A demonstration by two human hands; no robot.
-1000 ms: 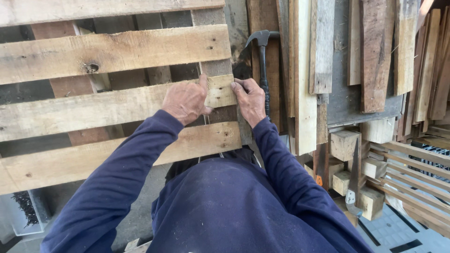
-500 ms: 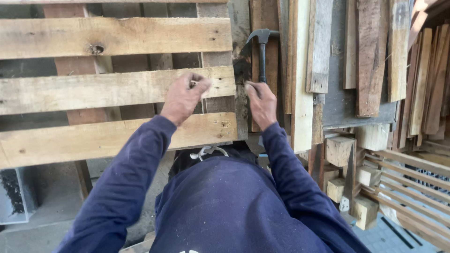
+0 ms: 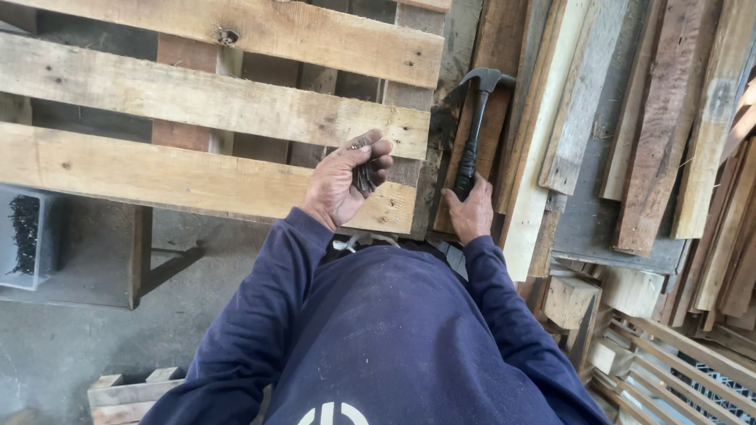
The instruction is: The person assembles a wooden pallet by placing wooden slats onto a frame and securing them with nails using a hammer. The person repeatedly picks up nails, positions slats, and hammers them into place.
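A wooden pallet (image 3: 197, 102) of pale slats lies in front of me on a stand. My left hand (image 3: 346, 185) is palm-up over its near right corner and cups a small bunch of dark nails (image 3: 365, 175). My right hand (image 3: 470, 212) grips the black handle of a claw hammer (image 3: 476, 118), whose head points away from me beside the pallet's right edge. Both my arms are in dark blue sleeves.
Many loose planks (image 3: 630, 118) lean in a stack to the right, with short wood blocks (image 3: 571, 299) below them. A grey box of dark nails (image 3: 27, 236) sits at the left on the concrete floor. A small wooden piece (image 3: 130, 389) lies at bottom left.
My left hand has come off the slat and turned palm-up with nails in it. My right hand has moved down onto the hammer's handle. The view has shifted toward me.
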